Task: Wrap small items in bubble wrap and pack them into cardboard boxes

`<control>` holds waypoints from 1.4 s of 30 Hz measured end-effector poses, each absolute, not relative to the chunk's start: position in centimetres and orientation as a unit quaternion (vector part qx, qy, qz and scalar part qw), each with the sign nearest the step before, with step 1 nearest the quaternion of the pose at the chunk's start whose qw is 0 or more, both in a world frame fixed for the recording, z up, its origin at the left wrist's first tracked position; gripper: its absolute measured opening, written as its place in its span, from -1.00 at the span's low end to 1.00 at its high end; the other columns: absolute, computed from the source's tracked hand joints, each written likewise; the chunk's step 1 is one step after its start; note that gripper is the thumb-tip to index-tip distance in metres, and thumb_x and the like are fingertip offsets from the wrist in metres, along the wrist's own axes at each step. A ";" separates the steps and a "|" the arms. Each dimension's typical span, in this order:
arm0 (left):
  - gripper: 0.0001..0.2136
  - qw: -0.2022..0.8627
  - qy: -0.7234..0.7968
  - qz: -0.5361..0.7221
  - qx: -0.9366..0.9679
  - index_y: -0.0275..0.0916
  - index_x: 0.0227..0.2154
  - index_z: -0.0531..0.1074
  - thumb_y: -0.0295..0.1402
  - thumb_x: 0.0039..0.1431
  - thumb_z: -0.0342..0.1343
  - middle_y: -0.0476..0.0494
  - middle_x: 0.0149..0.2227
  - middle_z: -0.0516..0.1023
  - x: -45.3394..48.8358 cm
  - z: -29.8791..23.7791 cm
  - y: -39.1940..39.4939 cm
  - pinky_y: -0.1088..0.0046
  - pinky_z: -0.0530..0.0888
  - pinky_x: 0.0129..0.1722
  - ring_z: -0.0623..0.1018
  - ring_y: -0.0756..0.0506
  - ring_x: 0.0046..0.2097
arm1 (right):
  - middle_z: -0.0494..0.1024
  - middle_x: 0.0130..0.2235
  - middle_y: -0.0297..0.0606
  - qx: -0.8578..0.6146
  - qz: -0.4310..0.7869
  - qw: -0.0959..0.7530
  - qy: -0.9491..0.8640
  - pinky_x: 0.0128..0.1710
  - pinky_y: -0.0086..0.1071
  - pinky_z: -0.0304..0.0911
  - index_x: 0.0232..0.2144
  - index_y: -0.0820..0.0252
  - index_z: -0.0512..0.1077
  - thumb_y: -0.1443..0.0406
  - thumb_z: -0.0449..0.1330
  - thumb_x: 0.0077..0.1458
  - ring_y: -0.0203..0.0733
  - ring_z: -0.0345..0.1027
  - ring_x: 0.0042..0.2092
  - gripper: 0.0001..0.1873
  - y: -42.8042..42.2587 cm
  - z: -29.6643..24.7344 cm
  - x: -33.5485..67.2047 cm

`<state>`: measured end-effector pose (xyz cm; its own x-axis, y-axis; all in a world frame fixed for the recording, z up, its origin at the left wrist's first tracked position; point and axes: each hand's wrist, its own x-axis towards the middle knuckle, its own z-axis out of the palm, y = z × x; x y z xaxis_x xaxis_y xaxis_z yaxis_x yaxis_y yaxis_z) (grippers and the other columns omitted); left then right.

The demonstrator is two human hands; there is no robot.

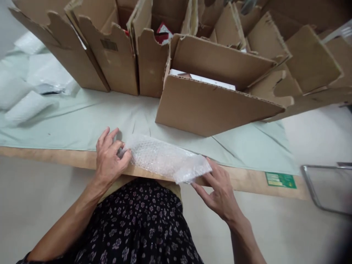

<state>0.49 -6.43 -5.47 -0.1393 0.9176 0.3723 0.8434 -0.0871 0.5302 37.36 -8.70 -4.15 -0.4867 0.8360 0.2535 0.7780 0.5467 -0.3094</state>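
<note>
Head view (only one): the bubble wrap (159, 156) lies mid-frame, a bit below centre, at the near edge of the table, partly on the pale green cloth (115, 117) and partly over the bare wood strip (68, 157). Left hand (111, 157) is at the wrap's left end, fingers curled, thumb & index close to its edge; can't tell if they actually pinch it. Right hand (220, 187) has hold of the wrap's right end, thumb at the near side, fingers mostly hidden behind the plastic.

Progress, my read: approx. halfway w/ this piece. The wrap is laid long & narrow, right end looks folded over; no tape visible on it, so closing it up is prob. left. Whether there's anything inside, can't say (too shiny & blurred). Wrapped bundles (29, 106) at upper left look finished, though that's a guess.

Cardboard boxes (121, 58) line the top of the frame, tops uncovered; the front box (214, 110), right of centre, has a white item (209, 81) in it, & another shows a red-and-white pack (164, 35). This wrap isn't in any box yet. Green label (280, 180) on the wood strip, lower right.
</note>
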 end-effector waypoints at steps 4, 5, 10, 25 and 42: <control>-0.83 0.059 0.668 0.332 0.663 -0.13 -0.47 0.29 -0.30 0.12 0.20 -0.26 0.17 0.55 0.3 -4.7 -6.4 -0.29 0.31 0.34 0.31 -0.49 0.40 | 0.53 0.20 -0.03 -0.481 0.064 0.251 -0.837 0.11 0.14 0.34 -0.06 0.08 0.53 0.18 0.20 0.23 0.28 0.39 0.24 -0.74 -9.5 -3.7 38.2; -0.82 0.061 0.666 0.331 0.666 -0.13 -0.48 0.28 -0.29 0.13 0.19 -0.28 0.16 0.56 0.3 -4.5 -6.5 -0.31 0.33 0.32 0.33 -0.50 0.38 | 0.57 0.14 -0.04 -0.486 0.059 0.277 -0.827 0.08 0.12 0.35 -0.08 0.08 0.52 0.19 0.19 0.23 0.27 0.43 0.19 -0.75 -9.5 -3.4 38.3; -0.79 0.082 0.657 0.329 0.673 -0.14 -0.47 0.28 -0.24 0.20 0.16 -0.41 0.13 0.57 0.6 -3.5 -7.1 -0.33 0.39 0.25 0.39 -0.54 0.34 | 0.59 0.10 -0.03 -0.534 0.089 0.338 -0.770 0.10 0.09 0.35 0.10 0.11 0.47 0.09 0.15 0.32 0.21 0.47 0.15 -0.61 -9.4 -1.9 38.1; -0.89 0.308 0.638 0.361 0.607 -0.15 -0.42 0.48 -0.28 0.18 0.23 -0.13 0.00 0.69 4.0 -0.4 -8.2 0.12 0.54 0.17 0.65 -0.22 0.07 | 0.61 -0.24 -0.13 -0.440 0.087 0.138 -0.883 -0.17 -0.14 0.34 0.34 0.24 0.29 -0.19 0.11 0.32 -0.03 0.43 -0.26 -0.20 -6.8 0.2 31.5; -0.86 0.437 0.662 0.508 0.337 -0.13 -0.37 0.52 -0.35 -0.04 0.34 0.03 -0.29 0.69 -1.5 3.0 -5.3 0.02 0.61 0.09 0.67 -0.19 -0.13 | 0.67 -0.18 -0.29 -0.556 0.221 0.564 -0.569 -0.01 -0.24 0.43 -0.17 0.02 0.65 0.34 0.37 0.16 -0.13 0.55 -0.09 -0.83 -8.0 0.5 39.1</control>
<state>-1.51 -5.33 3.01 -0.3912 0.8898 -0.2351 0.0034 0.2569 0.9664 39.13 -8.01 0.45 0.2544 0.8818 0.3971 0.3839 0.2848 -0.8784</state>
